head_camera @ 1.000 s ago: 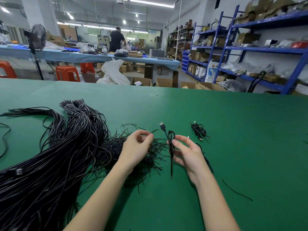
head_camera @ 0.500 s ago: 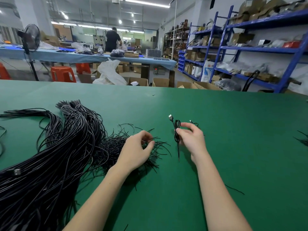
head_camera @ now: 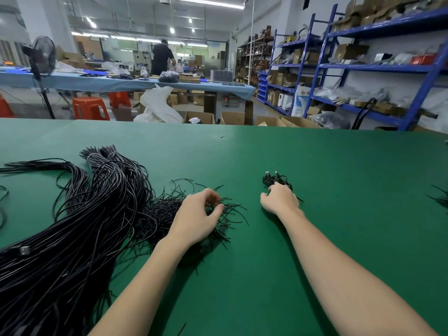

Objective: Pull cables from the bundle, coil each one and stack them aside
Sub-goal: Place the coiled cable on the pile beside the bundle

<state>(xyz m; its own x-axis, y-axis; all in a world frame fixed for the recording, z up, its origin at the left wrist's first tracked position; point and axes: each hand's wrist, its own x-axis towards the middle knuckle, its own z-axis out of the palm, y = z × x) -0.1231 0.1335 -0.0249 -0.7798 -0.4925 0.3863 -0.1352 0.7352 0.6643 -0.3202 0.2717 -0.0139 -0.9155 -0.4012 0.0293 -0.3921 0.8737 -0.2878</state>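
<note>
Left hand lies palm down on a loose heap of short thin black ties, thumb and forefinger curled toward each other and pinching at strands of that heap. Right hand rests palm down on the green felt-covered worktop, its fingers reaching onto the near edge of a small stack of coiled black cables; the fingertips are hidden, so whether they grip a coil or only touch it cannot be told. The coils are tight, dark, glossy little loops, with two pale connector ends sticking up on the far side. The main bundle of long black cables sprawls across the left of the worktop: thick, shiny, many strands lying parallel, sweeping from the near left corner to a cluster of cut ends at the far side, with a thinner branch splaying off to the left edge. The tie heap sits just beside the bundle's right flank, touching it. The coiled stack lies well apart from the bundle, to its right.
</note>
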